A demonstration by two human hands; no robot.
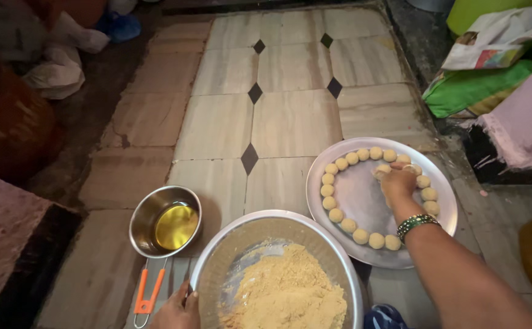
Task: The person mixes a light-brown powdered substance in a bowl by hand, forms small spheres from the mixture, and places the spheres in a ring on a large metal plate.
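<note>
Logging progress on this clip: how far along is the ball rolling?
Done: a ring of small yellow balls lines the round metal plate; its middle is bare. In hand: the right hand sets a ball near the far rim; the left hand touches the steel bowl. Left: a heap of crumbly mixture.

I count two hands: my left hand [177, 311] and my right hand [398, 181]. One round steel plate [363, 201] carries about nineteen small dough balls [328, 190] in a ring. There is one large steel bowl [247, 234] of crumbly mixture and one small saucepan [150, 210] of yellow liquid.
</note>
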